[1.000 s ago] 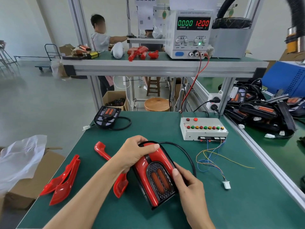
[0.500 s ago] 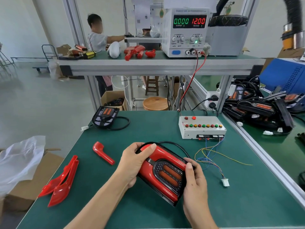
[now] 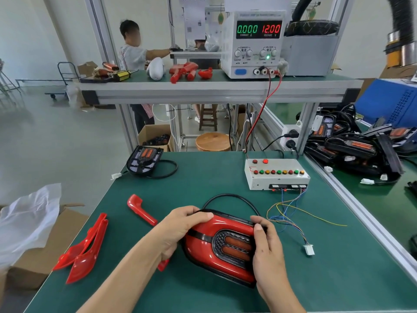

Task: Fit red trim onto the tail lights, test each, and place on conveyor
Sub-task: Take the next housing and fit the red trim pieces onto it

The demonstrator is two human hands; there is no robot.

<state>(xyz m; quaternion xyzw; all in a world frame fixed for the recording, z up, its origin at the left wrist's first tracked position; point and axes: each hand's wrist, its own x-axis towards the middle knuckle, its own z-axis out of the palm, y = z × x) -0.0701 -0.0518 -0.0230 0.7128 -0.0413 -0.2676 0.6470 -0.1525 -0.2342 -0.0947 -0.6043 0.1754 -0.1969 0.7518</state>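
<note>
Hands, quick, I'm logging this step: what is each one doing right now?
Left hand: curled round the left end of the tail light.
Right hand: gripping its right end.

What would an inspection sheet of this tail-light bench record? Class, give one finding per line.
Surface: green bench mat.
Job's things: tail light with red trim fitted, held in both hands; untrimmed tail light at back; spare red trims.
Clutter: plastic bag over cardboard box.
Grippers: left hand and right hand, fingers curled round the light.
Cables: loose test leads with white connector, unplugged.
Surroundings: test box; power supply.
</note>
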